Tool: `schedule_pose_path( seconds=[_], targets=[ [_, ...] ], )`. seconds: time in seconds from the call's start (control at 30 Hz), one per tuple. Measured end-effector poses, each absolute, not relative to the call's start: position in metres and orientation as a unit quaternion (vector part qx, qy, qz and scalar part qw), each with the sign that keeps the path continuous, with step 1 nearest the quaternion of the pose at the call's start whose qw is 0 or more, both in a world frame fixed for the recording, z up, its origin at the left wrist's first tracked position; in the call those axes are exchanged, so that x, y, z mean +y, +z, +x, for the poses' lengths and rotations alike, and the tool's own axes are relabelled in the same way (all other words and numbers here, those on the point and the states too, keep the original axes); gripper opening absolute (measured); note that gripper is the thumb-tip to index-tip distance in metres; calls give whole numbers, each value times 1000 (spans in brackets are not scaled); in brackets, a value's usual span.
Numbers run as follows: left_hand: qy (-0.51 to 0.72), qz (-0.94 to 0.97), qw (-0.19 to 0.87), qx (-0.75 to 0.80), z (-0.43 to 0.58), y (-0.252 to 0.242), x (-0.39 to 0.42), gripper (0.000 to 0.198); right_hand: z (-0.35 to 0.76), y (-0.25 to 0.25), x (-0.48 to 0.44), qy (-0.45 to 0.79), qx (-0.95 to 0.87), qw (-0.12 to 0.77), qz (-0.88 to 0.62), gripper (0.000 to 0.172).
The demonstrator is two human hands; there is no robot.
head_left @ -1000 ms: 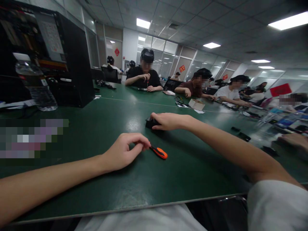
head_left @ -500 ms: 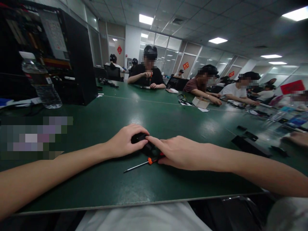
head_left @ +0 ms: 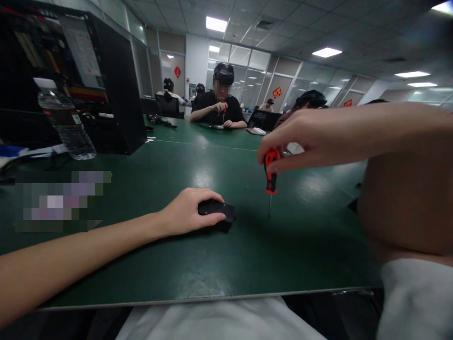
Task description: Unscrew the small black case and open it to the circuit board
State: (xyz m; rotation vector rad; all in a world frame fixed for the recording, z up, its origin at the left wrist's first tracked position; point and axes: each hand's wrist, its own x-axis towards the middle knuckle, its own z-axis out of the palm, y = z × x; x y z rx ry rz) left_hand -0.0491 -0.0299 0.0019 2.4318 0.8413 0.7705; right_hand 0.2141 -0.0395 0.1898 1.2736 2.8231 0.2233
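Observation:
My left hand [head_left: 193, 212] is closed around a small black plastic part [head_left: 215, 208], with thumb and fingers on opposite sides. The part rests on the green table [head_left: 198, 264], and what kind of thing it is I cannot make out. My right hand [head_left: 293, 141] is raised above the table, to the right of the black part. It grips a red and black screwdriver [head_left: 271, 172] by the top of its handle. The screwdriver is upright, its thin metal shaft pointing down, apart from the black part.
A clear plastic bottle [head_left: 67, 120] stands at the left before an open computer case [head_left: 116, 89]. A blurred-out patch [head_left: 60, 200] lies nearer on the table. Across the table, a person in black [head_left: 221, 106] holds a screwdriver. Cables [head_left: 161, 121] lie at the far left.
My right hand has picked up the screwdriver from the table, lifted it up and to the right, and turned it upright. My left hand still holds the black part.

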Motion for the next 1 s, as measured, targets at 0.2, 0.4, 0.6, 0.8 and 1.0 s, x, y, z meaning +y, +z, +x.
schedule_pose_path(
  seconds=[0.2,0.4,0.6,0.8,1.0],
  targets=[
    [273,881,236,306,-47,2,-36,39,201,210,-22,92,905,-8,416,35],
    [265,885,238,299,-47,5,-36,40,198,201,-33,96,911,2,401,41],
    [257,906,216,259,-50,5,-32,40,194,195,-44,131,906,-21,402,38],
    [225,941,101,231,-53,8,-29,42,190,191,-45,88,909,1,408,54],
    [212,959,-60,180,-49,11,-30,51,196,192,-39,115,951,-8,286,51]
  ],
)
